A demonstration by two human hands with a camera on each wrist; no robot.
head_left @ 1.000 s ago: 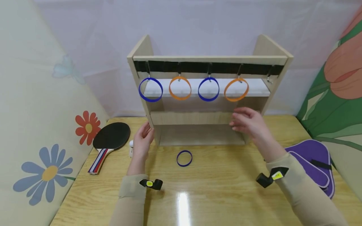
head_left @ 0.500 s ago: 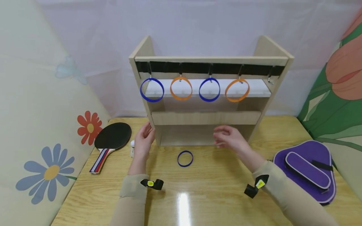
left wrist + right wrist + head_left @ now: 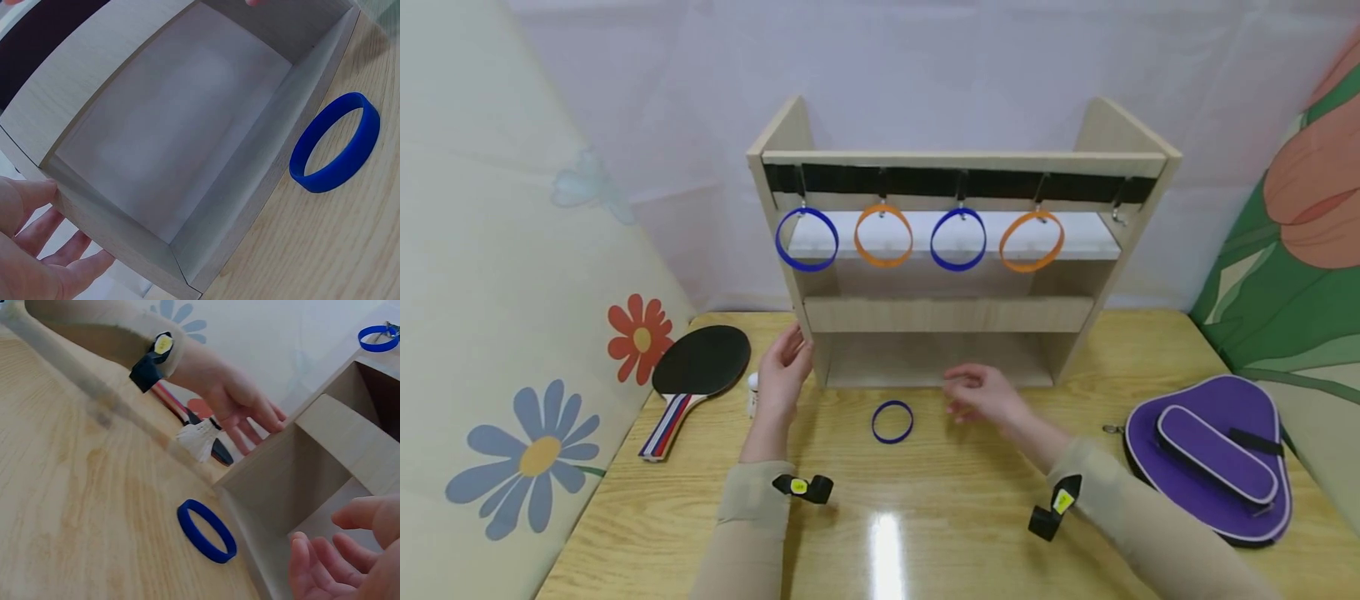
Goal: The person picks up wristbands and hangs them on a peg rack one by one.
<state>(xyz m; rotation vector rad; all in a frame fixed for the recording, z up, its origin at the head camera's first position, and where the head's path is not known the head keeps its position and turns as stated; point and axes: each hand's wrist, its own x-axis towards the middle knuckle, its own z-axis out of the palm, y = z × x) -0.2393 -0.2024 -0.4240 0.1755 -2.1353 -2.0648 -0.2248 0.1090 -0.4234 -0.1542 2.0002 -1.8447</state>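
Note:
My left hand [image 3: 782, 367] rests against the left side of a small wooden shelf unit [image 3: 951, 317]. In the left wrist view its thumb touches the panel's front edge and the fingers lie along the outer face. My right hand [image 3: 985, 396] is held loosely, fingers slightly bent and holding nothing, near the unit's lower front. To its left, a blue wristband [image 3: 892, 422] lies on the wooden table. Blue and orange bands [image 3: 883, 237] hang alternately from hooks along the black strip [image 3: 917, 181]; the rightmost hook [image 3: 1118, 212] bears no band.
A table tennis bat [image 3: 703, 362] lies at left, with a small white thing [image 3: 752, 392] partly hidden by my left hand. In the right wrist view it looks like a shuttlecock [image 3: 197, 439]. A purple bat case [image 3: 1210, 458] lies at right on the table [image 3: 970, 517].
My right hand has come down and left from in front of the shelf, under the right orange band, toward the blue wristband on the table. The left hand stays at the side panel.

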